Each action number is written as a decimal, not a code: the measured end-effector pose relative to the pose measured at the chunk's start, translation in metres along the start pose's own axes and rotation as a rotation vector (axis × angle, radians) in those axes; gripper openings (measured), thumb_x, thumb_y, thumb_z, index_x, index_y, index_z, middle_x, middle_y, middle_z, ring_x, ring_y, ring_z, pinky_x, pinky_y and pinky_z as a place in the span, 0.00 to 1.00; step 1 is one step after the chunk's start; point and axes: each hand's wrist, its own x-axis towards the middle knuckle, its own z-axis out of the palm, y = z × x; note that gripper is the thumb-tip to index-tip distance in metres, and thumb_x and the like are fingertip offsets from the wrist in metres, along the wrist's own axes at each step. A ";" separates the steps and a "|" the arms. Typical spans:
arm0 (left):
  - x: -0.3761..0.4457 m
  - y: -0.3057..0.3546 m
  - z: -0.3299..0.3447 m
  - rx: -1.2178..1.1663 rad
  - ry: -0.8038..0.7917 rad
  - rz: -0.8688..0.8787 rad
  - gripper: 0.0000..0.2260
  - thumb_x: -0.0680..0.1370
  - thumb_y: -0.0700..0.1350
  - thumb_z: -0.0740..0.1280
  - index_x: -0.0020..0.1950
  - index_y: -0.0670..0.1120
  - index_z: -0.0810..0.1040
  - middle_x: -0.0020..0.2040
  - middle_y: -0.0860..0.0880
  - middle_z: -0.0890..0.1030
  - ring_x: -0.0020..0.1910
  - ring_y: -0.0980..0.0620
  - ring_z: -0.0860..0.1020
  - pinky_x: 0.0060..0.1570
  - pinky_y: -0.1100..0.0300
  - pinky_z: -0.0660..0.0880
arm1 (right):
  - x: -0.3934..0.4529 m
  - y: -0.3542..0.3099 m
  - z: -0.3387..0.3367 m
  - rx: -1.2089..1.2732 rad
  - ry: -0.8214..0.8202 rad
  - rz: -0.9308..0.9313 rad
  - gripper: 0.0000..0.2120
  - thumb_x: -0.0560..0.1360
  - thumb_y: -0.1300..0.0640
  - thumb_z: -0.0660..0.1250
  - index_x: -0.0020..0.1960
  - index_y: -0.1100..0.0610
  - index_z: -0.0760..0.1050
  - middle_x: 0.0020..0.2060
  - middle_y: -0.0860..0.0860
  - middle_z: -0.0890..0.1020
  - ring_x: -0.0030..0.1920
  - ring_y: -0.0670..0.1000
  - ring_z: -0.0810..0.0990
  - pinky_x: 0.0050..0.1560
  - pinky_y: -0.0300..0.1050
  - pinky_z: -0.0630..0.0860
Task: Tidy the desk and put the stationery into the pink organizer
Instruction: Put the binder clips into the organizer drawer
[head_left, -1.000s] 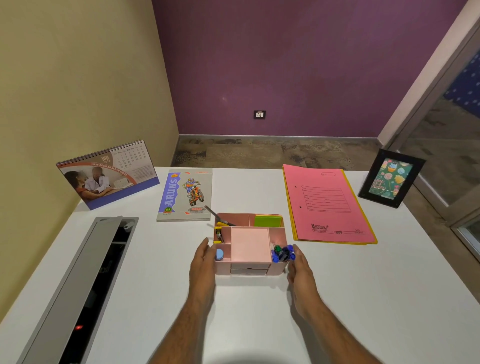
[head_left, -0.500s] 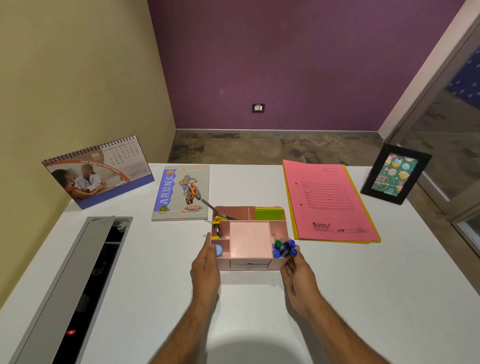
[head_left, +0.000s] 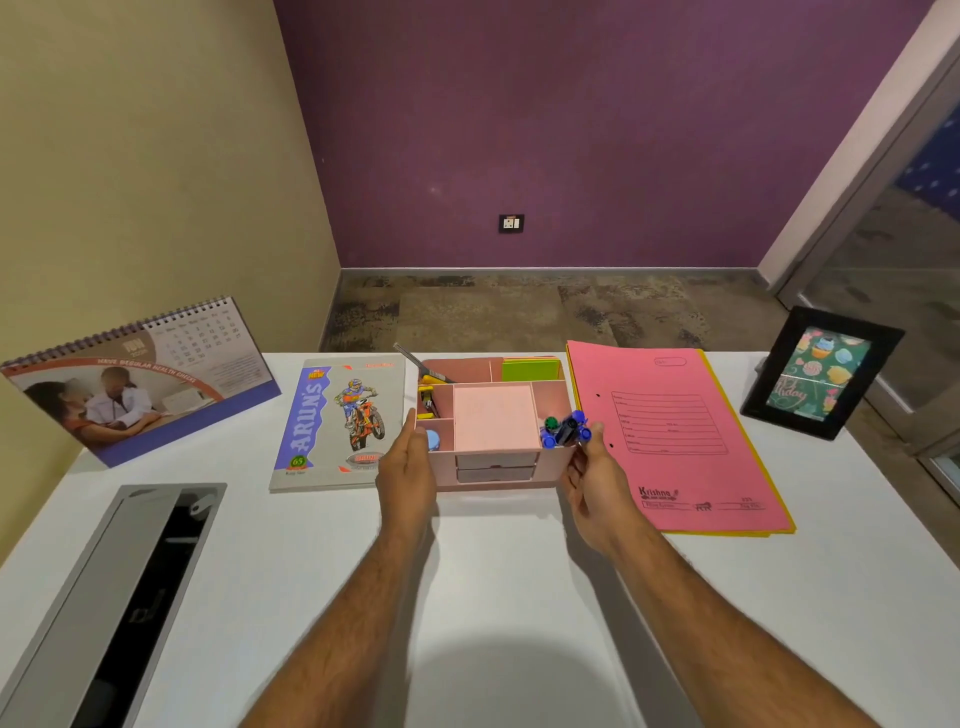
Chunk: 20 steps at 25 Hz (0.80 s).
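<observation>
The pink organizer (head_left: 496, 467) stands on the white desk (head_left: 493, 597) between a notebook and a pink folder. My left hand (head_left: 408, 467) presses flat against its left wall. On the right wall lies my right hand (head_left: 597, 483), its thumb up by the rim. Blue and green pens (head_left: 563, 431) fill the front right compartment. A green sticky pad (head_left: 530, 370) sits at the back right, a yellow tool (head_left: 427, 400) at the left, and a small blue round item (head_left: 434, 440) at the front left. The middle compartment looks bare.
A motorbike notebook (head_left: 337, 426) lies just left of the organizer and a pink folder (head_left: 670, 436) just right. A desk calendar (head_left: 140, 384) stands far left, a black photo frame (head_left: 821, 371) far right. An open grey cable tray (head_left: 135, 597) runs along the left front.
Both hands have slid the organizer away from me, into the gap between the notebook and the folder. My hands stay on its two sides.
</observation>
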 end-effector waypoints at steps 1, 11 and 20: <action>0.009 0.001 0.005 -0.003 0.003 0.002 0.17 0.80 0.51 0.59 0.66 0.53 0.77 0.67 0.52 0.77 0.64 0.49 0.74 0.60 0.46 0.77 | 0.011 -0.003 0.002 0.000 0.003 0.002 0.23 0.82 0.43 0.48 0.68 0.54 0.70 0.48 0.46 0.82 0.45 0.40 0.80 0.41 0.35 0.77; 0.069 -0.011 0.029 0.062 -0.008 -0.003 0.16 0.82 0.52 0.57 0.66 0.52 0.77 0.59 0.49 0.80 0.55 0.50 0.78 0.50 0.52 0.79 | 0.069 -0.005 0.013 0.000 0.016 -0.020 0.26 0.81 0.40 0.48 0.71 0.54 0.68 0.55 0.49 0.79 0.53 0.45 0.78 0.60 0.41 0.71; 0.065 -0.011 0.027 0.127 -0.148 0.077 0.18 0.83 0.58 0.55 0.70 0.56 0.72 0.64 0.54 0.78 0.59 0.53 0.77 0.59 0.50 0.77 | 0.063 0.003 0.008 -0.051 0.044 0.006 0.29 0.81 0.39 0.46 0.74 0.54 0.63 0.64 0.51 0.76 0.62 0.48 0.74 0.65 0.42 0.67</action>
